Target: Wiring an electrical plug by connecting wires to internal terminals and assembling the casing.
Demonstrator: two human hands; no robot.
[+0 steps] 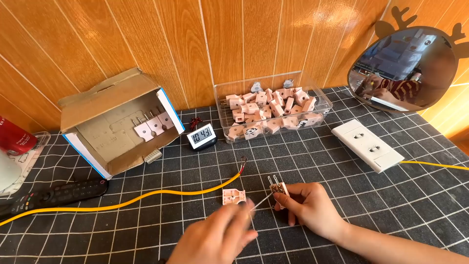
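My right hand [310,205] pinches a small pink plug half with two metal prongs [277,187] pointing up and away. My left hand [215,238] is blurred at the bottom middle and holds a thin metal tool [262,201] whose tip reaches the plug. A second pink plug piece [233,196] lies flat on the black grid mat just left of the plug and above my left fingers. A yellow wire with a red stripped end [241,168] curves across the mat behind both hands.
A clear box of several pink plugs [273,111] stands at the back. An open cardboard box [117,122] holds three plugs at left. A small digital clock [202,136], a white socket strip [367,145], a black remote [53,194] and a round mirror [408,68] surround the work area.
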